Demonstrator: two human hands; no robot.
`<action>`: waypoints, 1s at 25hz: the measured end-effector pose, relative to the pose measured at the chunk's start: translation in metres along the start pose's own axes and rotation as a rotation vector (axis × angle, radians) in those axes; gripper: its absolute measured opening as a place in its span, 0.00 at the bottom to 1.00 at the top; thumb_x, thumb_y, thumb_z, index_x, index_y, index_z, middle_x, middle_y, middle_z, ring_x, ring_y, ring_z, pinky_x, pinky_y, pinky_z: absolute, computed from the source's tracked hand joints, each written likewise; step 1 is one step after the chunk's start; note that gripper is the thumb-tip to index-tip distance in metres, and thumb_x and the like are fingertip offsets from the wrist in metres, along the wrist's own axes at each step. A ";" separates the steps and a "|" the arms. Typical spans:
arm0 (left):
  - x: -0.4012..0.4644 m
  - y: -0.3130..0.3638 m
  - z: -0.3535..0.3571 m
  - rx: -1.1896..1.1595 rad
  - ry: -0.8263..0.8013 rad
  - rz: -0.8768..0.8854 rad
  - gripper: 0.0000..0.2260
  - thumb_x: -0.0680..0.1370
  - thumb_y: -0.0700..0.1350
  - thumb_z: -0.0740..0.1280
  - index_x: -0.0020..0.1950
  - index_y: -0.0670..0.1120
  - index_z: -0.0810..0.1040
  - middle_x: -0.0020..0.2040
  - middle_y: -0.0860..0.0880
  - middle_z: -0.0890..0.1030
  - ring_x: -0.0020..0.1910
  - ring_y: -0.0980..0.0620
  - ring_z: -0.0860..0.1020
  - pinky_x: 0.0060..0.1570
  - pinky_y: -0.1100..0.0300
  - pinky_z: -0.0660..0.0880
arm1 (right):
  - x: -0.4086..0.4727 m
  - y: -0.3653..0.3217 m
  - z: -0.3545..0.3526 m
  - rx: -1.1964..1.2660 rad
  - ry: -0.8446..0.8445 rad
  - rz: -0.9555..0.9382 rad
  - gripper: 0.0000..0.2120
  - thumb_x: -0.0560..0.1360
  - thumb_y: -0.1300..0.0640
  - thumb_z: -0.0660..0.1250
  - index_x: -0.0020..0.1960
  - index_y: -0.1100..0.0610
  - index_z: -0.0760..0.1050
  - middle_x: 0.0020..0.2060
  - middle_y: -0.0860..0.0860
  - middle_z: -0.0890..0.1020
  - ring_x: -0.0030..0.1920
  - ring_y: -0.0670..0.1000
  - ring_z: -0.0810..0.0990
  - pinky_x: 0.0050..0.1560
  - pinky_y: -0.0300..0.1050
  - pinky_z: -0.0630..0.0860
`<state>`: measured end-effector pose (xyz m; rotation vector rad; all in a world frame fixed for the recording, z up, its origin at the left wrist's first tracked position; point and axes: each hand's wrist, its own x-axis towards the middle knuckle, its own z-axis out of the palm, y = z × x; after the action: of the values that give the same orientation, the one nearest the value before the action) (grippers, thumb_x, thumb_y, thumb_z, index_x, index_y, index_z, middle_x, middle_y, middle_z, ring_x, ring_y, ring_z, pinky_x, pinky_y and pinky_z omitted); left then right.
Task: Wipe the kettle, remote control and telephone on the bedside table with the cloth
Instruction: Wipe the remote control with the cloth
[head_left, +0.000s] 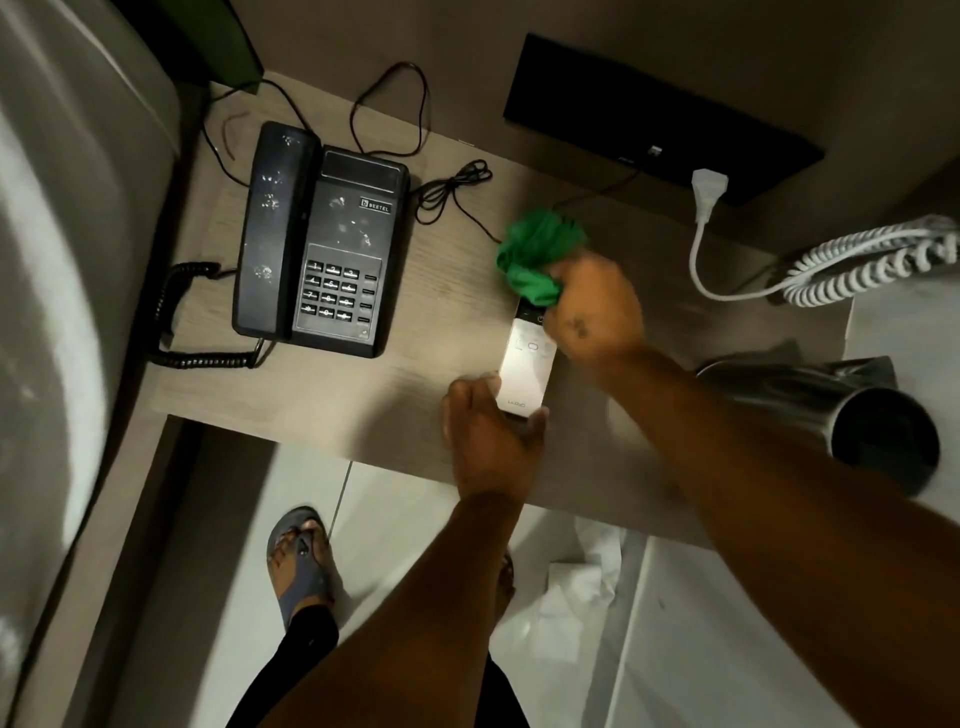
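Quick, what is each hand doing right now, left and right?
Left hand: closed on the near end of the slim white remote control, steadying it on the table.
Right hand: closed on the crumpled green cloth, pressing it onto the remote's far end.

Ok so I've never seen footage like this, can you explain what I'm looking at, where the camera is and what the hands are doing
There is no machine here: this is one picture from a wide-angle camera worn on a person's head, looking down at their own two bare hands and feet. Below them is a wooden bedside table. On it sits a black telephone with its handset in the cradle and pale smudges on it. The left hand holds the near end of a white remote control. The right hand grips a bunched green cloth and presses it on the remote's far end. At the right edge stands a steel kettle, partly hidden by the right arm. Thin black cables and a white plug lie behind.
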<state>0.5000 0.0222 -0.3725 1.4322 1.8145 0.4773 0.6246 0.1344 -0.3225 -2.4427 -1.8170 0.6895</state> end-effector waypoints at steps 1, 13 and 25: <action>0.000 0.000 0.001 0.004 -0.006 0.007 0.25 0.66 0.53 0.78 0.56 0.43 0.75 0.55 0.44 0.76 0.56 0.45 0.73 0.59 0.52 0.74 | 0.013 -0.001 -0.005 0.001 0.002 0.022 0.20 0.70 0.65 0.67 0.59 0.51 0.78 0.52 0.55 0.81 0.51 0.58 0.80 0.50 0.47 0.78; 0.001 -0.004 0.002 0.025 0.008 0.030 0.25 0.67 0.56 0.77 0.56 0.43 0.76 0.54 0.44 0.77 0.55 0.47 0.73 0.58 0.54 0.73 | -0.001 0.001 0.003 0.085 0.028 -0.050 0.19 0.69 0.64 0.68 0.59 0.52 0.78 0.57 0.55 0.77 0.55 0.58 0.77 0.56 0.50 0.76; 0.000 0.003 -0.023 0.004 -0.077 0.018 0.31 0.68 0.58 0.73 0.66 0.45 0.73 0.60 0.46 0.76 0.60 0.48 0.72 0.65 0.52 0.71 | -0.074 0.001 0.016 0.540 0.070 0.133 0.18 0.66 0.66 0.73 0.54 0.54 0.78 0.50 0.55 0.82 0.47 0.49 0.78 0.48 0.38 0.72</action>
<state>0.4841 0.0270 -0.3559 1.4513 1.7439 0.4219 0.6035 0.0625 -0.3125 -2.1945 -1.2387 0.9416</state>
